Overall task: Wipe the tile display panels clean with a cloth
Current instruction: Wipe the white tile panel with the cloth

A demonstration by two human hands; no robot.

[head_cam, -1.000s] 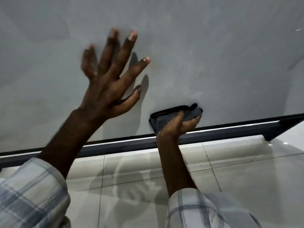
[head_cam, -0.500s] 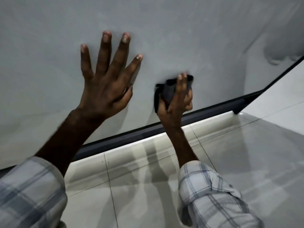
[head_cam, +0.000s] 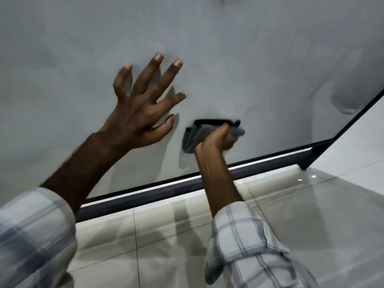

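Two sleeves of a pale plaid shirt [head_cam: 245,244] frame the foreground as a person leans over a glossy floor of cream tiles [head_cam: 311,225], which mirrors the dim shapes of both forearms. Beyond the tiles, a dark frame rail [head_cam: 166,192] with a thin white strip along its upper edge runs at a slant from lower left to upper right, meeting a second dark edge at a corner on the right. Above the rail rises the large grey tile display panel [head_cam: 249,59], its surface faintly mottled and carrying soft shadows of the hands. The right hand [head_cam: 216,140] has its grip closed on a folded grey cloth [head_cam: 199,134], fingers curled round the wad and pushing it against the lower part of the panel, a little above the rail; the hand and the cloth's right end are slightly blurred. To its left and somewhat higher, the left hand [head_cam: 141,109] has an open grip, fingers spread wide and holding nothing, its fingertips at the panel's surface and its thumb pointing towards the cloth without touching it.
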